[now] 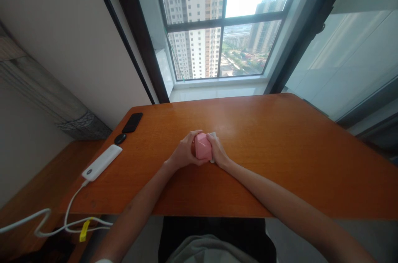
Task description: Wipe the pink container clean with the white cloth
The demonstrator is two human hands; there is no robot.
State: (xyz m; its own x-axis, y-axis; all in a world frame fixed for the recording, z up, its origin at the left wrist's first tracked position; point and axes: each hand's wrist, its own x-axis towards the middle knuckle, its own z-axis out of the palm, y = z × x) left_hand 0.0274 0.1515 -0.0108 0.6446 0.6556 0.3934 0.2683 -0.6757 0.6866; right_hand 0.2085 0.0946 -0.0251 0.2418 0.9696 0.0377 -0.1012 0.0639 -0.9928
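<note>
A small pink object [203,147] with flat, angled faces is held just above or on the wooden table; I cannot tell what kind of thing it is. My left hand [184,153] is closed around its left side, with fingers at the top and the thumb along the near edge. From the right, my right hand [219,152] presses a white cloth or tissue [213,134] against the pink object. Most of that white piece is hidden under the right hand's fingers.
On the table [261,130], to the left, lie a black phone [132,122], a round black item [120,138] and a white power bank [102,162]. A white cable [70,209] with a yellow tag [84,230] hangs off the left edge. Beyond the table is a window [220,27].
</note>
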